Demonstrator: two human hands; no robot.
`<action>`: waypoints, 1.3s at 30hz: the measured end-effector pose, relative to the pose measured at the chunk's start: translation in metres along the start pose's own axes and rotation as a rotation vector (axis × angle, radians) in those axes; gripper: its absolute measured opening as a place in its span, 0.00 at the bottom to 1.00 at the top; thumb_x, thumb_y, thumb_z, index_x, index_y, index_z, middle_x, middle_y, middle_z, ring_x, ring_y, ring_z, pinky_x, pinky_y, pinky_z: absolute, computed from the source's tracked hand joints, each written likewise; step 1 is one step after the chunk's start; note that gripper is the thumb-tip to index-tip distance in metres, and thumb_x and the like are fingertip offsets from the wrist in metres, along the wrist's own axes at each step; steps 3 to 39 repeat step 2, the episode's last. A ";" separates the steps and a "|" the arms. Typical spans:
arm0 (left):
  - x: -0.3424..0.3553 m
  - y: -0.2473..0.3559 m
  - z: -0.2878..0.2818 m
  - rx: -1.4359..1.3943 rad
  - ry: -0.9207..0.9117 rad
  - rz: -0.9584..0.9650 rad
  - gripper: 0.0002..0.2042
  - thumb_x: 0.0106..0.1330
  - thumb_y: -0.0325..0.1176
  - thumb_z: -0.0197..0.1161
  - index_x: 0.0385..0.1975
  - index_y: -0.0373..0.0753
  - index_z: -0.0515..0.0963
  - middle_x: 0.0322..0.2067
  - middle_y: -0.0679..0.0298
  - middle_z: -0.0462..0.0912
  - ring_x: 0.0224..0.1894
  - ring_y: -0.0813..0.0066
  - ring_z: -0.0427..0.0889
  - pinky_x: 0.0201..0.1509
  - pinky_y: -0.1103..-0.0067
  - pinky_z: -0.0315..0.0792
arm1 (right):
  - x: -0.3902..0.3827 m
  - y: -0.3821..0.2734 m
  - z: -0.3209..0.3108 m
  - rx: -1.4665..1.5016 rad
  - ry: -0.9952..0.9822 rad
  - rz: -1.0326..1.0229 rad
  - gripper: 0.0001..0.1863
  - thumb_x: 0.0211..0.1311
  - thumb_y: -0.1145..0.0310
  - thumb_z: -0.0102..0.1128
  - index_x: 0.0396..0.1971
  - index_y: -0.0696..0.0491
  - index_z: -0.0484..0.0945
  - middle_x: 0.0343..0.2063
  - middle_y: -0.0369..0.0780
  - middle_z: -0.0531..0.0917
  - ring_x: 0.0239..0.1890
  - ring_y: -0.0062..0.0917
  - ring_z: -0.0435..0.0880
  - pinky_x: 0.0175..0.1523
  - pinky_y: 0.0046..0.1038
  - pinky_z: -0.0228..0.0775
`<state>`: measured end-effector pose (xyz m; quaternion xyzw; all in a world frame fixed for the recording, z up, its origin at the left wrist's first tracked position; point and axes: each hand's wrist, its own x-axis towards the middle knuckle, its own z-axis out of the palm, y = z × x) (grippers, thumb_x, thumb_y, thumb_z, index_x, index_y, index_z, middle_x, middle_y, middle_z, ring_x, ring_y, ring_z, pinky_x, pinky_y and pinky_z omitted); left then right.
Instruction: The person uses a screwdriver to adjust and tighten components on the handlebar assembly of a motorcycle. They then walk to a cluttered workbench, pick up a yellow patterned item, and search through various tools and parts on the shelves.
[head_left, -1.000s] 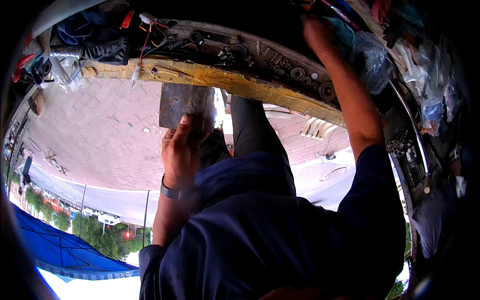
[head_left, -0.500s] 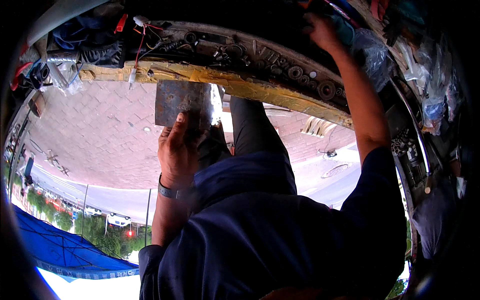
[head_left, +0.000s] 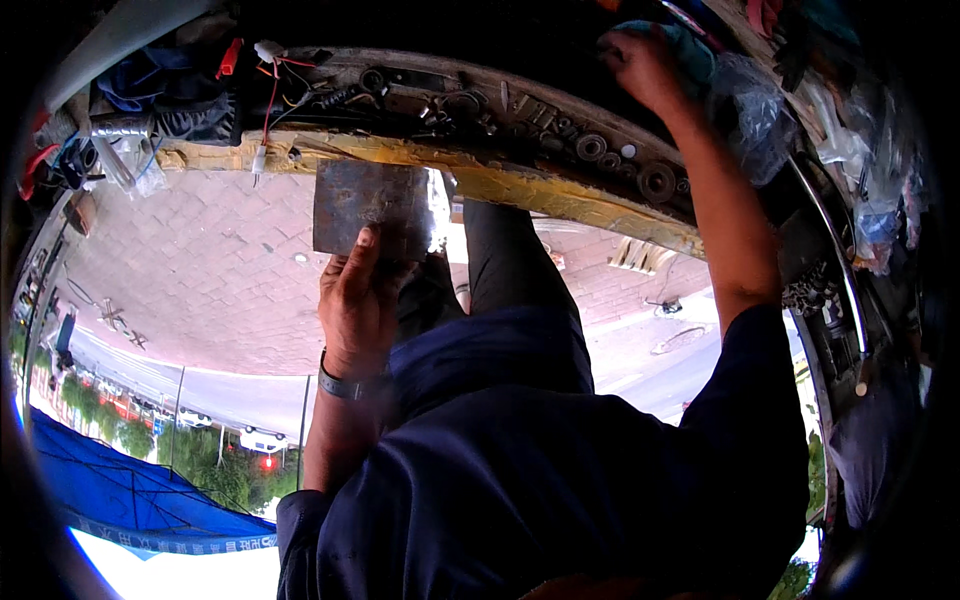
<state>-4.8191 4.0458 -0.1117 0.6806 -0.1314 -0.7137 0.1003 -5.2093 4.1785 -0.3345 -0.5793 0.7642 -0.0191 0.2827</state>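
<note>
My left hand [head_left: 358,300] grips a flat, dark square metal plate [head_left: 362,205], worn and rusty-looking, with the thumb on its face and the fingers behind. The plate's right edge shines brightly. Its upper edge is by the yellow-coated front edge [head_left: 520,185] of the bench. My right arm reaches up to the far right, where my right hand [head_left: 645,70] is over the dark part of the bench, beside a teal cloth-like item [head_left: 690,55]. Its fingers look curled in, and shadow hides what they hold, if anything.
A long tray [head_left: 500,70] along the bench holds bearings [head_left: 591,147], washers and small metal parts. Wires with a white connector [head_left: 259,158] hang over the left edge. Clear plastic bags [head_left: 750,110] and a metal bar [head_left: 840,250] lie at right. Brick paving [head_left: 200,270] shows below.
My right hand has shifted slightly and its fingers look more curled. My left hand keeps the metal plate in nearly the same place. The whole view has moved a little.
</note>
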 end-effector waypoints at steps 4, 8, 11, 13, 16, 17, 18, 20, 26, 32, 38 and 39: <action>0.001 0.000 -0.002 0.002 0.003 0.000 0.13 0.72 0.39 0.58 0.38 0.34 0.80 0.36 0.59 0.84 0.39 0.70 0.82 0.45 0.74 0.77 | 0.004 -0.006 0.011 -0.037 0.030 0.023 0.14 0.60 0.65 0.65 0.47 0.43 0.81 0.42 0.39 0.85 0.45 0.36 0.84 0.70 0.51 0.48; 0.001 0.000 -0.002 0.002 0.003 0.000 0.13 0.72 0.39 0.58 0.38 0.34 0.80 0.36 0.59 0.84 0.39 0.70 0.82 0.45 0.74 0.77 | 0.004 -0.006 0.011 -0.037 0.030 0.023 0.14 0.60 0.65 0.65 0.47 0.43 0.81 0.42 0.39 0.85 0.45 0.36 0.84 0.70 0.51 0.48; 0.001 0.000 -0.002 0.002 0.003 0.000 0.13 0.72 0.39 0.58 0.38 0.34 0.80 0.36 0.59 0.84 0.39 0.70 0.82 0.45 0.74 0.77 | 0.004 -0.006 0.011 -0.037 0.030 0.023 0.14 0.60 0.65 0.65 0.47 0.43 0.81 0.42 0.39 0.85 0.45 0.36 0.84 0.70 0.51 0.48; 0.001 0.000 -0.002 0.002 0.003 0.000 0.13 0.72 0.39 0.58 0.38 0.34 0.80 0.36 0.59 0.84 0.39 0.70 0.82 0.45 0.74 0.77 | 0.004 -0.006 0.011 -0.037 0.030 0.023 0.14 0.60 0.65 0.65 0.47 0.43 0.81 0.42 0.39 0.85 0.45 0.36 0.84 0.70 0.51 0.48; 0.001 0.000 -0.002 0.002 0.003 0.000 0.13 0.72 0.39 0.58 0.38 0.34 0.80 0.36 0.59 0.84 0.39 0.70 0.82 0.45 0.74 0.77 | 0.004 -0.006 0.011 -0.037 0.030 0.023 0.14 0.60 0.65 0.65 0.47 0.43 0.81 0.42 0.39 0.85 0.45 0.36 0.84 0.70 0.51 0.48; 0.001 0.000 -0.002 0.002 0.003 0.000 0.13 0.72 0.39 0.58 0.38 0.34 0.80 0.36 0.59 0.84 0.39 0.70 0.82 0.45 0.74 0.77 | 0.004 -0.006 0.011 -0.037 0.030 0.023 0.14 0.60 0.65 0.65 0.47 0.43 0.81 0.42 0.39 0.85 0.45 0.36 0.84 0.70 0.51 0.48; 0.001 0.000 -0.002 0.002 0.003 0.000 0.13 0.72 0.39 0.58 0.38 0.34 0.80 0.36 0.59 0.84 0.39 0.70 0.82 0.45 0.74 0.77 | 0.004 -0.006 0.011 -0.037 0.030 0.023 0.14 0.60 0.65 0.65 0.47 0.43 0.81 0.42 0.39 0.85 0.45 0.36 0.84 0.70 0.51 0.48; 0.001 0.000 -0.002 0.002 0.003 0.000 0.13 0.72 0.39 0.58 0.38 0.34 0.80 0.36 0.59 0.84 0.39 0.70 0.82 0.45 0.74 0.77 | 0.004 -0.006 0.011 -0.037 0.030 0.023 0.14 0.60 0.65 0.65 0.47 0.43 0.81 0.42 0.39 0.85 0.45 0.36 0.84 0.70 0.51 0.48; 0.001 0.000 -0.002 0.002 0.003 0.000 0.13 0.72 0.39 0.58 0.38 0.34 0.80 0.36 0.59 0.84 0.39 0.70 0.82 0.45 0.74 0.77 | 0.004 -0.006 0.011 -0.037 0.030 0.023 0.14 0.60 0.65 0.65 0.47 0.43 0.81 0.42 0.39 0.85 0.45 0.36 0.84 0.70 0.51 0.48; 0.001 0.000 -0.002 0.002 0.003 0.000 0.13 0.72 0.39 0.58 0.38 0.34 0.80 0.36 0.59 0.84 0.39 0.70 0.82 0.45 0.74 0.77 | 0.004 -0.006 0.011 -0.037 0.030 0.023 0.14 0.60 0.65 0.65 0.47 0.43 0.81 0.42 0.39 0.85 0.45 0.36 0.84 0.70 0.51 0.48; 0.001 0.000 -0.002 0.002 0.003 0.000 0.13 0.72 0.39 0.58 0.38 0.34 0.80 0.36 0.59 0.84 0.39 0.70 0.82 0.45 0.74 0.77 | 0.004 -0.006 0.011 -0.037 0.030 0.023 0.14 0.60 0.65 0.65 0.47 0.43 0.81 0.42 0.39 0.85 0.45 0.36 0.84 0.70 0.51 0.48; 0.001 0.000 -0.002 0.002 0.003 0.000 0.13 0.72 0.39 0.58 0.38 0.34 0.80 0.36 0.59 0.84 0.39 0.70 0.82 0.45 0.74 0.77 | 0.004 -0.006 0.011 -0.037 0.030 0.023 0.14 0.60 0.65 0.65 0.47 0.43 0.81 0.42 0.39 0.85 0.45 0.36 0.84 0.70 0.51 0.48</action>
